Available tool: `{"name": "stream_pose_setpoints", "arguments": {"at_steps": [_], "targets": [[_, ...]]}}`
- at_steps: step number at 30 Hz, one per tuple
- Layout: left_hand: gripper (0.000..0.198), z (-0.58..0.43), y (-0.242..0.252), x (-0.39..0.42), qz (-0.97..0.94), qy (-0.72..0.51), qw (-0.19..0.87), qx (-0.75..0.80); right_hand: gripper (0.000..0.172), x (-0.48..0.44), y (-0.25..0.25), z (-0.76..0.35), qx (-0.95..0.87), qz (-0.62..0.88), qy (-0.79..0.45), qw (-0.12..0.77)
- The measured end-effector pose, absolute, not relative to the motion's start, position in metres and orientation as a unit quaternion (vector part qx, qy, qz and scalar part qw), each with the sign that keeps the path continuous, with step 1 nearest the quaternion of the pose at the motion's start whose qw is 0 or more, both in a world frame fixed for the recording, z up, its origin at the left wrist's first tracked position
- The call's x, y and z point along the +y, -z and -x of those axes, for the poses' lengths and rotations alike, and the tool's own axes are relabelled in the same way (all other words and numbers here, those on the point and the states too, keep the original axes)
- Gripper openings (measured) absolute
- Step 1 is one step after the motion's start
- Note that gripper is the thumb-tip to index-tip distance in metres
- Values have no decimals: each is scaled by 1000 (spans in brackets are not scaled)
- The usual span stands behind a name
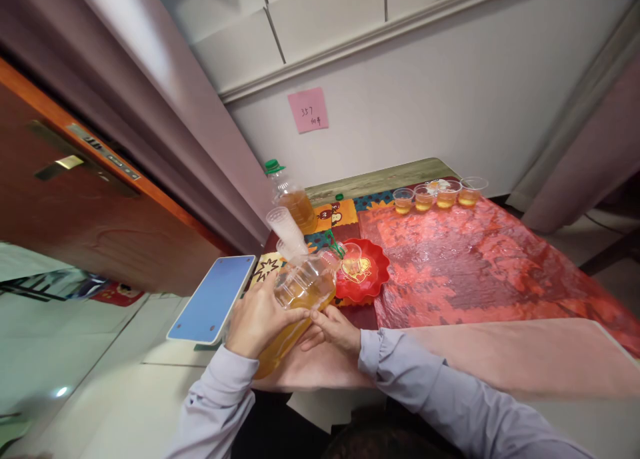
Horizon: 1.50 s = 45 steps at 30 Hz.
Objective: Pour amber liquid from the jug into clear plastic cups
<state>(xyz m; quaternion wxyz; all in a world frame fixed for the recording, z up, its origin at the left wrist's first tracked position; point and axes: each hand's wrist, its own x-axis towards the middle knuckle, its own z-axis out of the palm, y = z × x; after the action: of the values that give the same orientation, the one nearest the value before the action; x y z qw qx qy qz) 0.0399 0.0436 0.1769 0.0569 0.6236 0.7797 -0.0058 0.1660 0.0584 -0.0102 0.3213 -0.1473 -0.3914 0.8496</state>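
Note:
A large clear plastic bottle (pixel 300 292) of amber liquid is tilted with its neck toward a small clear cup (pixel 351 256) standing on a red plate (pixel 373 279). My left hand (pixel 257 319) is wrapped round the bottle's body from the left. My right hand (pixel 333 329) supports it from below with fingers closed on its underside. A green cap ring hangs at the bottle's neck.
A second green-capped bottle (pixel 290 196) stands at the back with a stack of clear cups (pixel 287 229) before it. Several filled cups (pixel 433 196) line the far edge of the red tablecloth (pixel 475 259). A blue tablet (pixel 213 299) leans at the left, beside a wooden door.

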Motion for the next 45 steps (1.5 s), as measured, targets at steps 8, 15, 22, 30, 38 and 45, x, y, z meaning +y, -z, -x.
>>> {"name": "stream_pose_setpoints", "arguments": {"at_steps": [8,15,22,30,38,45], "targets": [[83,-41,-178,43,-624,4,63,779,97,59,7,-168,-398,148,-848,317],[90,-43,-180,43,-616,18,60,785,95,59,9,-168,-404,140,-844,323],[90,-41,-179,43,-617,19,59,785,96,60,13,-167,-402,140,-848,316],[94,-42,-179,45,-613,24,63,787,93,60,10,-168,-409,138,-846,313],[92,-42,-180,44,-611,28,72,787,96,59,11,-167,-411,139,-844,317],[90,-42,-179,44,-614,25,65,787,95,60,14,-166,-417,133,-843,313]]}}
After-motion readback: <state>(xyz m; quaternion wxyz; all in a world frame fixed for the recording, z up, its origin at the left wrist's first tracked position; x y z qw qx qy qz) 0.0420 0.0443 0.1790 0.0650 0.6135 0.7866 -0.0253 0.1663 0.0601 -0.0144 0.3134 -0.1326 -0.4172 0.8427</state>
